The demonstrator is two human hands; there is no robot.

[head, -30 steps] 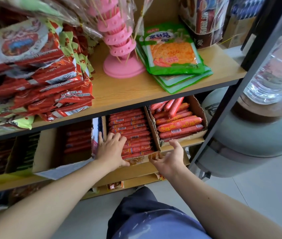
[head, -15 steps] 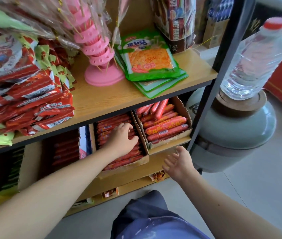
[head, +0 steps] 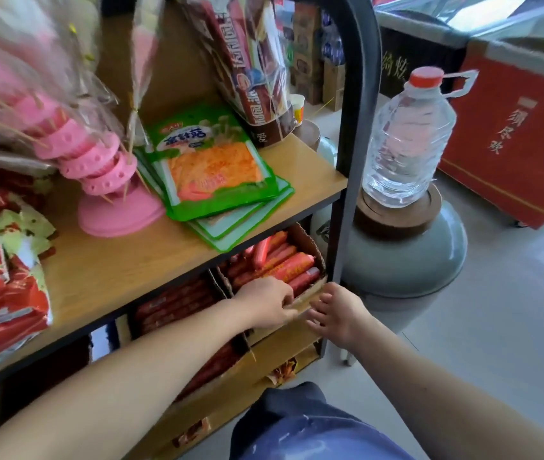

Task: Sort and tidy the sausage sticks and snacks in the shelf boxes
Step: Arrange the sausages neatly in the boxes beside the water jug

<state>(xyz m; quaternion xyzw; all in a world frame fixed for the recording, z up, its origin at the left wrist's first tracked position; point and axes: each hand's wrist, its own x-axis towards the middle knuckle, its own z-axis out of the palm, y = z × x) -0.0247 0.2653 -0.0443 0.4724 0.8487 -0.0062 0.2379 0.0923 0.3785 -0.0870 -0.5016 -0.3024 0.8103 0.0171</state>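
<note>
Head view, looking down, with the right box [head: 310,242] taken as the mark for everything else. Cardboard, open on top, packed with red sausage sticks [head: 292,265] lying mostly across it, a few looser ones tilted toward its back.

Left hand [head: 264,303] at the front wall of the right box: fingers bent over the rim and touching the nearest sticks, thumb below on the outside, so pinching that wall. Right hand [head: 338,313] just beside the front right corner of the right box, fingers spread and fairly straight, holding nothing, tips pointing at the front wall; touching it or just short of it, cannot tell. Sausage sticks thus right under the left fingertips, and up and to the left of the right hand.

Second box [head: 247,355] touching the right box on its left, filled with darker red sticks in neat rows. Black shelf post [head: 347,194] close against the right box's right side.

Above the right box, a wooden board [head: 114,267] with a stack of green snack packets [head: 214,167] on it; farther left along that board, a pink stand [head: 121,214] and a heap of red packets [head: 1,293]. Right of the right box, past the post, a grey-green jar [head: 406,260] with a clear water bottle [head: 406,141] upright on its lid.
</note>
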